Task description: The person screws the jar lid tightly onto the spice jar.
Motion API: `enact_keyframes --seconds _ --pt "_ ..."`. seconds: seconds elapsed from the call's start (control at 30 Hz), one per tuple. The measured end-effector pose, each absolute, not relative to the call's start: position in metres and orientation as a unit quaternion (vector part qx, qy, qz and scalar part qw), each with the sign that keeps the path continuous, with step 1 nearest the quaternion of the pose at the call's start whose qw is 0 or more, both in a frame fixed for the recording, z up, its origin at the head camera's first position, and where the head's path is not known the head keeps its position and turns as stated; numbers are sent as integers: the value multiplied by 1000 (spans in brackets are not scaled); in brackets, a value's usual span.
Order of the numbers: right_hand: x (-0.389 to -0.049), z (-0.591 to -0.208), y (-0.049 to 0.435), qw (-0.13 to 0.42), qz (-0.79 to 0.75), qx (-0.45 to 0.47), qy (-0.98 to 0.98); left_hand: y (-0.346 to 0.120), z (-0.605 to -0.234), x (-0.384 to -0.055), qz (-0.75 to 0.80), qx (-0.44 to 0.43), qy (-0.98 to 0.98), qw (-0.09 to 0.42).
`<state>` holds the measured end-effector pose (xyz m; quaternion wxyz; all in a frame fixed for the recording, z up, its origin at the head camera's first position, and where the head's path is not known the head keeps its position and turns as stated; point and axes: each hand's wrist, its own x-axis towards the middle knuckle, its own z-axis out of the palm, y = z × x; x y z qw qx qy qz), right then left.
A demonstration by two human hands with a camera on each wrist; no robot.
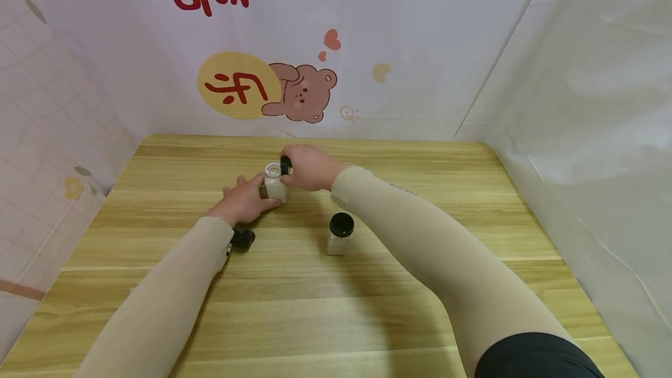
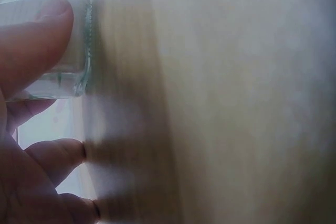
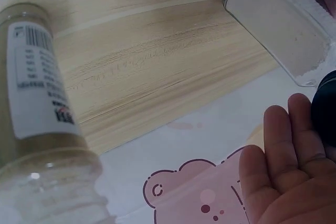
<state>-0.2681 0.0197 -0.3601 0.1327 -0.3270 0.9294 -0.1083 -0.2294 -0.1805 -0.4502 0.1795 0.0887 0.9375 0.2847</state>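
Observation:
Toward the back of the table stands a small glass jar (image 1: pixel 276 189) of pale powder, its mouth uncovered. My left hand (image 1: pixel 245 199) grips it low on its sides; in the left wrist view the thumb (image 2: pixel 39 45) presses the glass (image 2: pixel 79 45). My right hand (image 1: pixel 314 168) pinches a black lid (image 1: pixel 286 165) right beside the jar's rim. In the right wrist view, the dark lid (image 3: pixel 326 109) shows partly at the edge, by my fingers. A second jar (image 1: pixel 338 244), capped in black, stands nearer to me, below my right forearm.
The wooden table (image 1: pixel 294 325) meets a white printed sheet (image 1: pixel 409 74) at its back and sides. A black device (image 1: pixel 243 239) sits at my left wrist. The second jar's label (image 3: pixel 42 82), with a barcode, faces the right wrist camera.

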Motion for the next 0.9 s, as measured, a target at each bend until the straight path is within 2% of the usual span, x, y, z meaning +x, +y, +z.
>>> enact_keyframes --seconds 0.43,0.9 --pt "-271 -362 12 154 -131 -309 929 -180 -447 -229 279 89 939 181" --pt "-273 -364 7 151 -118 -324 926 -181 -449 -230 279 92 939 181"
